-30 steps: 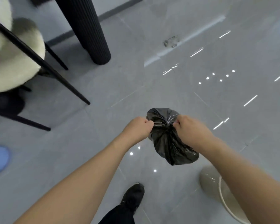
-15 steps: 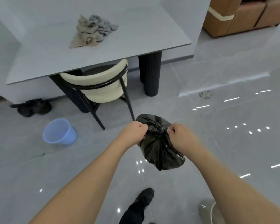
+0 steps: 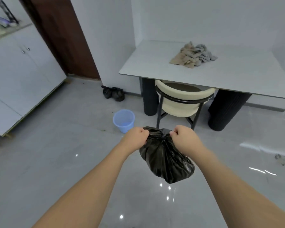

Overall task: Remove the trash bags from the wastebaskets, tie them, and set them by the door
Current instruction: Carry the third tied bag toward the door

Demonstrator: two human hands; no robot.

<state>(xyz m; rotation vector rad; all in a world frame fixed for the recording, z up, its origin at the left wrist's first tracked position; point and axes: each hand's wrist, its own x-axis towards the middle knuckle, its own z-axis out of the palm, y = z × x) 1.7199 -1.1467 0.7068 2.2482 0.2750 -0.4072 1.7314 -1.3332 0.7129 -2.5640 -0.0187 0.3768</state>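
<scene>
- Pinching the gathered neck of a black trash bag (image 3: 166, 158), the fingers (image 3: 144, 132) of the left hand (image 3: 135, 137) are curled tight into a fist on the plastic, just left of the knot.
- The right hand (image 3: 184, 137) does the same from the other side, its fingers curled and gripping the plastic just right of the knot, so the two fists sit close together with the knot between them.
- The bag hangs in the air below both hands, a little right of the frame's middle, its full bottom sagging toward the lower right above the glossy grey floor (image 3: 56, 162).
- Both bare forearms run down to the bottom corners of the frame.
- Just above the left hand stands a blue wastebasket (image 3: 123, 120) on the floor.
- Further up, against the white wall near the brown door (image 3: 64, 38), lies another dark tied bag (image 3: 113, 93).
- To the right of the wastebasket a cream chair (image 3: 181, 102) with a black frame is tucked under a grey table (image 3: 155, 63) on thick dark legs.
- A crumpled heap of beige and grey cloths (image 3: 193, 55) lies on the tabletop, upper right.
- White cabinets (image 3: 20, 71) fill the left edge of the frame.
</scene>
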